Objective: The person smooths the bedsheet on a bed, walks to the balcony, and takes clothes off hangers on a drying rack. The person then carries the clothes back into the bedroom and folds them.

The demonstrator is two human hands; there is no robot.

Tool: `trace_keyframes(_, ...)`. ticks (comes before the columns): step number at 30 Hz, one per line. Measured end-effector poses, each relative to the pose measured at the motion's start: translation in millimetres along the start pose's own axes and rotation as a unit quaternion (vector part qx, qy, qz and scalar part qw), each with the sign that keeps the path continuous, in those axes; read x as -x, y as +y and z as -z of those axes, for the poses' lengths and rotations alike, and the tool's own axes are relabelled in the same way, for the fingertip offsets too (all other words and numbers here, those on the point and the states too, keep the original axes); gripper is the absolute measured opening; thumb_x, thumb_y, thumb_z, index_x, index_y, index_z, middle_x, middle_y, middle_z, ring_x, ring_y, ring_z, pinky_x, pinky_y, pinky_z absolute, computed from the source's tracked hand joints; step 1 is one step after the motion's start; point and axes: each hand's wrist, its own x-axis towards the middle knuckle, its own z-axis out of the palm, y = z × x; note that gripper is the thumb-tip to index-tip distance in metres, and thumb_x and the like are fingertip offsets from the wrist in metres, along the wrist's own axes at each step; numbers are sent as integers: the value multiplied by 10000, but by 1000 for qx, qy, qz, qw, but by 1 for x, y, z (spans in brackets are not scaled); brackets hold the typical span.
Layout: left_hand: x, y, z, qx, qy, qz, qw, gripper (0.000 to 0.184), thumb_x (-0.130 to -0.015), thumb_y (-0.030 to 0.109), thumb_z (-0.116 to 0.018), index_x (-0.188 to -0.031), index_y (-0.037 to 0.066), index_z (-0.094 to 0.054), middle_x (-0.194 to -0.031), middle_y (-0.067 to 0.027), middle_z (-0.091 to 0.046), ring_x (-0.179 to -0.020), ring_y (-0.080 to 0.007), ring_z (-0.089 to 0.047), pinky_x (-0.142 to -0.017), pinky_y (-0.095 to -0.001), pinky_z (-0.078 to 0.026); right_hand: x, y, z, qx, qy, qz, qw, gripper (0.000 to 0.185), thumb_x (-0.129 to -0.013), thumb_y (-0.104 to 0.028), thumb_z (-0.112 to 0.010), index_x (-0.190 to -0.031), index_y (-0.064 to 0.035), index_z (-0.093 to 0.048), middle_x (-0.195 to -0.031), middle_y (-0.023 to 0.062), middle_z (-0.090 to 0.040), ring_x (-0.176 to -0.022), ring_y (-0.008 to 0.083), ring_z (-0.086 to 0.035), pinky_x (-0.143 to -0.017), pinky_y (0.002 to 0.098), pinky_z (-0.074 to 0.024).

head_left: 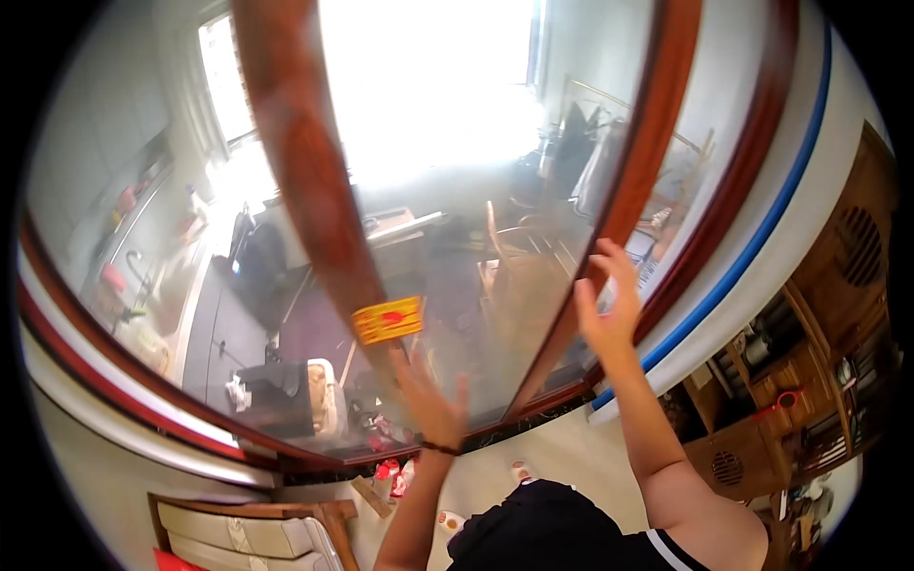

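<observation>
**Left hand and right hand raised before one clear glass panel**

Nearest, two bare arms reach forward and up beside one black top. The left hand, one dark band at its wrist, has its fingers spread just below one yellow rectangular sticker with a red mark. The right hand, farther forward, has loosely bent fingers and its thumb apart. Whether either touches the frame cannot be told. The panel stands ahead, between two red-brown wooden uprights. Beyond it is one brown wooden chair.
</observation>
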Motion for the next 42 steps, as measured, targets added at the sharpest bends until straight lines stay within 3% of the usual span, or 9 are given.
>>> trace_keyframes(5,10,101,-110,60,-160,-76,982,890,-894,363,-702,-1547,-45,-255,-1623,-328,-128,-1485,-489,-205,-1198,-561,-213,-14,143,32,62,68,-147,985,834,-872,-291,-777,-1496,37,-333,-1569,275,-306,-1467,407,-293,-1199,455,-248)
trace_keyframes(11,-8,145,-197,26,101,17,994,874,-795,357,-794,-1447,-50,-379,-1599,-354,-131,-1475,-491,-207,-1195,-538,-206,-10,284,8,65,-50,-125,989,1157,-875,-721,-579,-1604,0,-42,-1632,344,-1,-1520,496,-52,-1218,581,-95)
trace_keyframes(19,-19,137,-210,11,221,122,968,857,-769,258,-825,-1424,-31,-354,-1581,-264,-223,-1439,-376,-300,-1197,-473,-202,-9,311,-21,35,-9,-141,989,1341,-772,-910,-468,-1591,-28,122,-1618,332,165,-1512,482,151,-1173,669,58)
trace_keyframes(25,-36,124,-205,49,323,158,932,974,-793,234,-813,-1512,-50,-221,-1431,-197,-372,-1296,-324,-409,-1156,-436,-264,-5,280,-27,7,-23,-120,992,1348,-777,-875,-523,-1588,-5,110,-1603,368,156,-1489,531,170,-1143,710,53)
trace_keyframes(28,-41,128,-198,47,314,161,935,653,-880,53,-707,-1384,-2,-295,-1587,-189,-227,-1437,-294,-294,-1206,-406,-216,-1,258,-27,-10,-52,-119,991,1338,-774,-855,-559,-1598,-23,89,-1611,350,168,-1492,531,160,-1152,703,29)
trace_keyframes(32,-39,140,-197,-82,312,140,936,676,-890,118,-683,-1445,-39,-330,-1618,-234,-189,-1486,-373,-245,-1213,-467,-218,4,227,-29,-30,-113,-74,990,1332,-784,-754,-664,-1595,-3,80,-1596,378,169,-1465,586,166,-1142,711,26)
trace_keyframes(35,-33,175,-225,-4,216,12,976,724,-886,212,-687,-1470,-59,-358,-1625,-287,-175,-1517,-424,-178,-1216,-523,-167,5,200,-33,-73,-138,-64,986,1269,-808,-674,-695,-1605,-14,40,-1589,401,144,-1452,617,156,-1132,727,-1)
trace_keyframes(39,-29,194,-278,-162,50,-35,985,810,-868,303,-717,-1488,-61,-345,-1618,-303,-182,-1518,-446,-167,-1212,-553,-147,14,179,-18,-97,-200,-44,974,1177,-813,-552,-749,-1608,-10,-72,-1617,375,49,-1484,581,101,-1157,694,-54)
trace_keyframes(42,-41,211,-278,-151,1,-35,988,835,-850,299,-734,-1490,-63,-340,-1614,-310,-188,-1515,-455,-172,-1208,-574,-139,15,209,7,-355,-258,-18,899,876,-824,-282,-767,-1521,15,-329,-1606,319,-215,-1498,512,-154,-1186,577,-210)
